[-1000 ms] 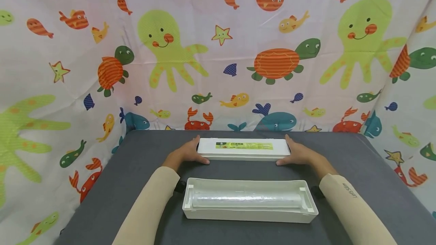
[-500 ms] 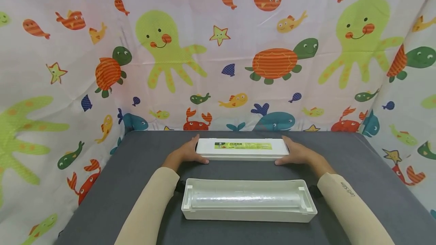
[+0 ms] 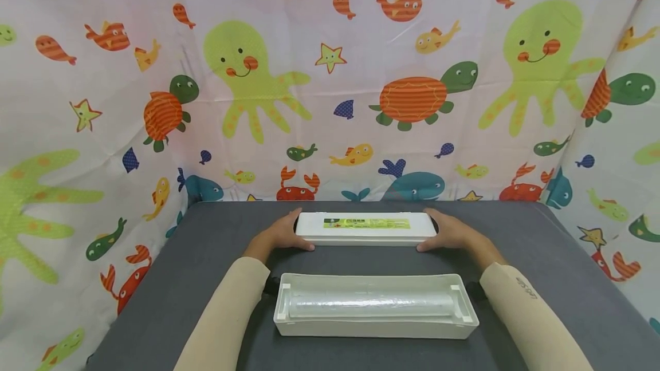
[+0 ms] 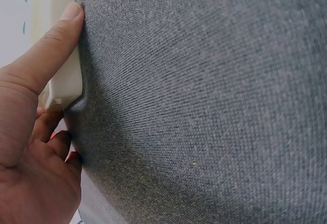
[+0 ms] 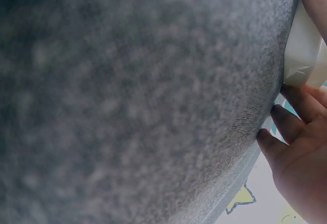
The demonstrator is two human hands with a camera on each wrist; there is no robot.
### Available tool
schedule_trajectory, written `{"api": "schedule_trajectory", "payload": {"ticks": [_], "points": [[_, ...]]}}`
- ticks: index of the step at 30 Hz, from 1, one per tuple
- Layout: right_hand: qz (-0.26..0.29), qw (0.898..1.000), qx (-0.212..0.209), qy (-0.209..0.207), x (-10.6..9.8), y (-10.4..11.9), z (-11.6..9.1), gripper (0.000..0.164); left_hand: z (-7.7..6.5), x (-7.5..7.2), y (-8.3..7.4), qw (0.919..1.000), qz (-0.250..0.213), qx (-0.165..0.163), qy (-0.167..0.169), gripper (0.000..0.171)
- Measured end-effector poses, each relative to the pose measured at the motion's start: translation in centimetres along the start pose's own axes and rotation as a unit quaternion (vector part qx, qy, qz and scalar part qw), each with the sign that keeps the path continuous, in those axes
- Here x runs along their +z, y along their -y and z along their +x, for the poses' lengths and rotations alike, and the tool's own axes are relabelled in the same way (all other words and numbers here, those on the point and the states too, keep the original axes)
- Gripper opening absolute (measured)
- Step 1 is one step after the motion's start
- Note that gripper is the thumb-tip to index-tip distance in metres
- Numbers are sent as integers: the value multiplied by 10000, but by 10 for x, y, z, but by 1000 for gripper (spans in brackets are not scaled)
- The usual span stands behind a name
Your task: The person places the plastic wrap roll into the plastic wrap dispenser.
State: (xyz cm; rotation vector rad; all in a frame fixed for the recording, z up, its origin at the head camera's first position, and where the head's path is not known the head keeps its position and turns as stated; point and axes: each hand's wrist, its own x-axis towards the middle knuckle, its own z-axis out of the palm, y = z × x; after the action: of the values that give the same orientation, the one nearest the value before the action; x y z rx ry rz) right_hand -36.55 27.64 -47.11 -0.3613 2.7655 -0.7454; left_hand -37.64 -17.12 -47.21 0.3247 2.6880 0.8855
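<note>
Near the back of the table lies a long white lid [image 3: 366,224] with a yellow-green label. My left hand [image 3: 281,232] holds its left end, thumb along the front edge and fingers round the far side. At the opposite end my right hand [image 3: 448,233] grips it the same way. In the left wrist view, the thumb [image 4: 53,45] presses on the lid's side [image 4: 69,75]. The right wrist view shows fingers [image 5: 301,114] by the lid's corner [image 5: 301,55]. Closer to me, between my forearms, stands an open cream plastic-wrap box [image 3: 376,328] with a roll of clear plastic wrap [image 3: 371,304] inside.
A dark grey cloth covers the table [image 3: 330,356]. Behind it and at both sides hangs a white curtain [image 3: 330,27] printed with sea animals. My sleeved forearms [image 3: 227,308] pass on either side of the open box.
The head view has shifted slightly. Both hands stay at the ends of the lid, and the lid and open box keep their places on the table.
</note>
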Motion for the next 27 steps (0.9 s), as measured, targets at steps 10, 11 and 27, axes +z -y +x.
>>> {"api": "schedule_trajectory", "payload": {"ticks": [10, 11, 27], "points": [[-106, 9998, 80, -128, -3, -2, -1, 119, -1, -2, -2, 10000, 2, 17, -84, 115], [-103, 9998, 80, -132, -3, -1, -1, 119, -1, -2, -2, 10000, -18, 6, -82, 115], [21, 9999, 55, -134, -4, 0, -4, 115, 0, -5, 5, 9999, 42, 142, -48, 115]]}}
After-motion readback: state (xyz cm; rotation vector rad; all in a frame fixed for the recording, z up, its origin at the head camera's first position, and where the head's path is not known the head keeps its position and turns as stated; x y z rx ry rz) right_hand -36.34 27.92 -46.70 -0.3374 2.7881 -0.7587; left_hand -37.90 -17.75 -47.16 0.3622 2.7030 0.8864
